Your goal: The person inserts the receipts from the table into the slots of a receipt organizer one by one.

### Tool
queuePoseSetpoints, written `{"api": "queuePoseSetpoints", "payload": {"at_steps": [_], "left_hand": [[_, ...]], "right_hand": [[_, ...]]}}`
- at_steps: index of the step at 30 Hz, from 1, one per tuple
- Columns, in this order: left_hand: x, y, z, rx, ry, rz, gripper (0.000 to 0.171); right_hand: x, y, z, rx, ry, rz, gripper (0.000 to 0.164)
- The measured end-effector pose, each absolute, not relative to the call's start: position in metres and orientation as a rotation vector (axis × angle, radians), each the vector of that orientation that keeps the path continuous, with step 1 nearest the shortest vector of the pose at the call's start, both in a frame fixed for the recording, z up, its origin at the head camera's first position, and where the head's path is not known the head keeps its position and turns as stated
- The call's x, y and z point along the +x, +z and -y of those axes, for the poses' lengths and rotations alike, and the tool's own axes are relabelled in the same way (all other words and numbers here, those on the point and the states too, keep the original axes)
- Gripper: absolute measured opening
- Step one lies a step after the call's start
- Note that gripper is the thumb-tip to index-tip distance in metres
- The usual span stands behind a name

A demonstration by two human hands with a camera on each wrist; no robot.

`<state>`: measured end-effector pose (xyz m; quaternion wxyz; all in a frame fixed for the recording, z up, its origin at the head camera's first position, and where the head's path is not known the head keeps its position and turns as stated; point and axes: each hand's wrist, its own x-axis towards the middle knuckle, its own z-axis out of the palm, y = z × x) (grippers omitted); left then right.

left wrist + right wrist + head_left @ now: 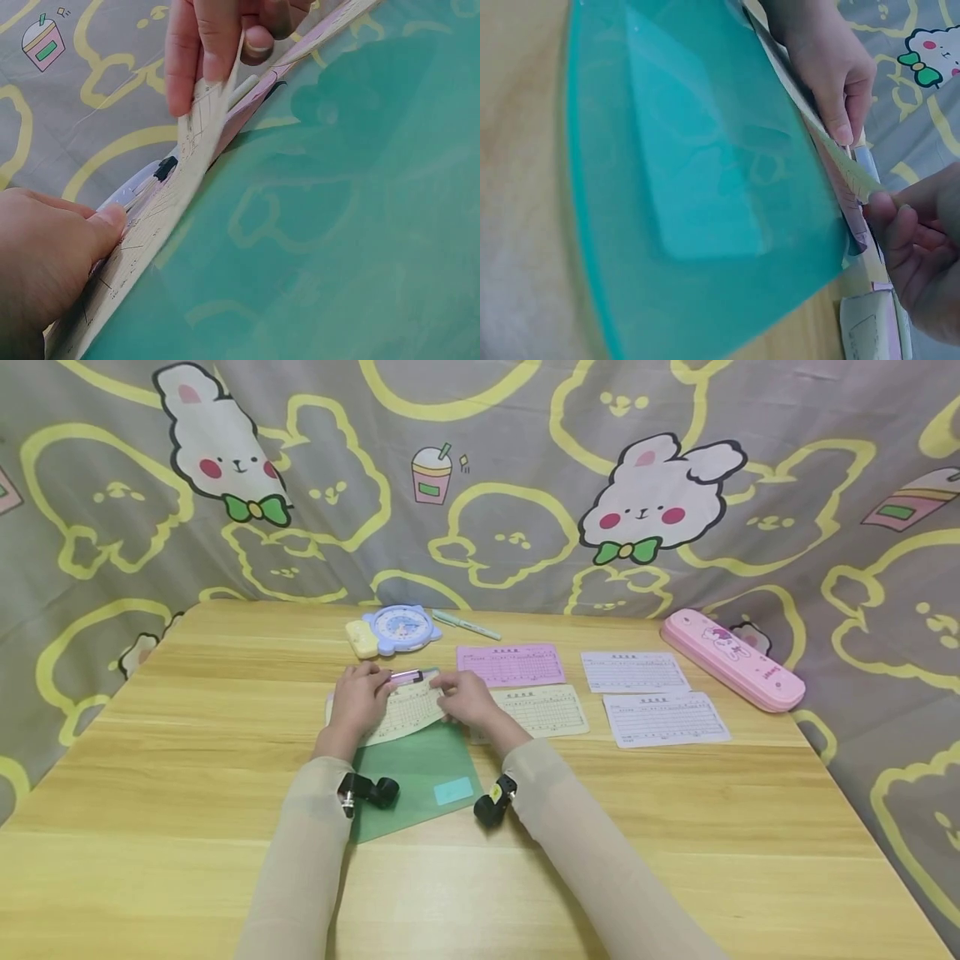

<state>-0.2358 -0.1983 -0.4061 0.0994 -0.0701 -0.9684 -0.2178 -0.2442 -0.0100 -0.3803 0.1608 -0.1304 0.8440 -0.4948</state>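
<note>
A green clipboard (pixel 420 777) lies slanted on the table, with a cream printed form sheet (pixel 405 714) over its upper part. The dark metal clip (pixel 407 677) shows at its top edge. My left hand (pixel 358 697) holds the sheet's upper left part beside the clip; in the left wrist view its thumb (pixel 111 221) lies on the paper. With thumb and fingertips my right hand (pixel 472 700) pinches the sheet's right corner, which curves up off the board. A pinkish sheet (pixel 840 184) shows beneath the cream one in the right wrist view.
A pink form (pixel 512 665) and another cream form (pixel 540 710) lie right of my right hand, with two white forms (pixel 667 720) further right. A pink pencil case (pixel 731 658) sits at the far right. Behind the clipboard are a blue toy clock (pixel 402 627) and a pale green pen (pixel 467 625).
</note>
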Motion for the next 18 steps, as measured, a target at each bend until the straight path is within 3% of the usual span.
{"api": "queuePoseSetpoints", "payload": {"at_steps": [18], "left_hand": [[-0.2363, -0.4055, 0.1983, -0.203, -0.653, 2.866, 0.033]], "right_hand": [[-0.2512, -0.3852, 0.013, -0.306, -1.457, -2.401, 0.034]]}}
